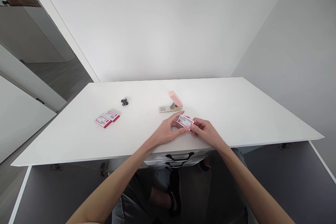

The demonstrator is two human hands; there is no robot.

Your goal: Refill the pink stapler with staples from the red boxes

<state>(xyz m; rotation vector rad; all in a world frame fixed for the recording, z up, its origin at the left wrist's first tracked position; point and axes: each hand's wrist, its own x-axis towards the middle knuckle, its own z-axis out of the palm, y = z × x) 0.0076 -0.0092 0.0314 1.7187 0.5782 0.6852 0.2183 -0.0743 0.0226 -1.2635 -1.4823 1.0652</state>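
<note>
Between both hands, near the table's front edge, is a small red-and-white labelled card (186, 121). My left hand (168, 129) grips its left side, thumb along the lower edge and fingers above. On the right end, my right hand (206, 131) pinches it between thumb and fingers. Just beyond the hands lies a stapler (172, 106) with a cream base and a pink top, its top tilted up and metal showing inside.
Two similar red-and-white cards (107, 118) lie partly overlapped on the left of the white table (136, 134). Behind them is a small black object with a metallic part (124, 101). Drawers with black handles (180, 156) sit beneath the front edge; a wall rises behind.
</note>
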